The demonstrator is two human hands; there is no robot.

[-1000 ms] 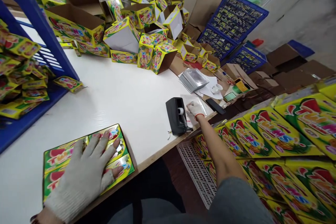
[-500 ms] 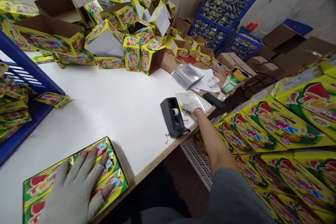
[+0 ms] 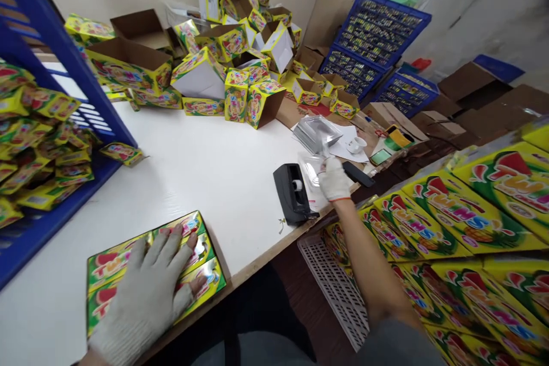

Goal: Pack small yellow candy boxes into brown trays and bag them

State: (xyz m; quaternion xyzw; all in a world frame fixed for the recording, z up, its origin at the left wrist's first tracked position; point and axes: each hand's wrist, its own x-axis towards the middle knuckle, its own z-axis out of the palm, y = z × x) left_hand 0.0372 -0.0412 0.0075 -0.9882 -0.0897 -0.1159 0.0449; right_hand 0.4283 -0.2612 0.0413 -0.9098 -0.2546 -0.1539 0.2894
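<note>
Left hand (image 3: 148, 291) flat, fingers spread, on packs (image 3: 107, 260) at desk (image 3: 214, 166) edge. Right hand (image 3: 334, 180) pinches clear bag (image 3: 311, 168) beside tape dispenser (image 3: 294, 194).

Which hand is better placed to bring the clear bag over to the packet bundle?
Right, likely: the right hand pinches the clear bag beside the tape dispenser, while the left hand lies flat on the packet bundle, far from the bag.

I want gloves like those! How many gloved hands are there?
2. The left hand lies flat on yellow-green packets on the white table; the right hand holds a clear plastic bag beside the black tape dispenser. No others show.
</note>
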